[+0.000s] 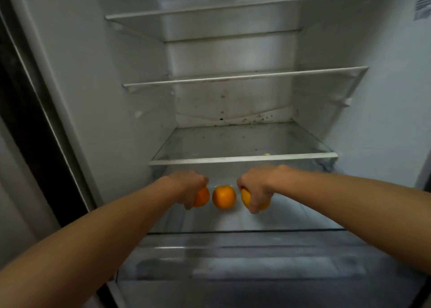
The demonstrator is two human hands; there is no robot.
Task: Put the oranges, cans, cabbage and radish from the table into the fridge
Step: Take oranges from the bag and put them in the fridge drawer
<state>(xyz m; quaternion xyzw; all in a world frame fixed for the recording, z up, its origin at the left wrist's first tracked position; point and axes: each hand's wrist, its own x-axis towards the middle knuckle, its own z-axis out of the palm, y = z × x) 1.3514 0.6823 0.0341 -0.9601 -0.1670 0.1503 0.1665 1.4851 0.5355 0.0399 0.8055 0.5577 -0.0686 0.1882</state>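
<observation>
While both arms reach into the fridge [93, 97], left hand [189, 186] clasps the left orange [202, 198], right hand [255, 190] the right orange [246, 198]; middle orange [224, 197] sits free between them on the low glass shelf [291, 219]; hands apart, level.

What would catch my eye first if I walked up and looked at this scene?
The bright colour against the grey-white open fridge: three fruits in a row on its low glass shelf. The left hand grips the left orange, the right hand grips the right orange, and the middle orange sits free between them. Higher up, dark specks dot the back wall.
</observation>
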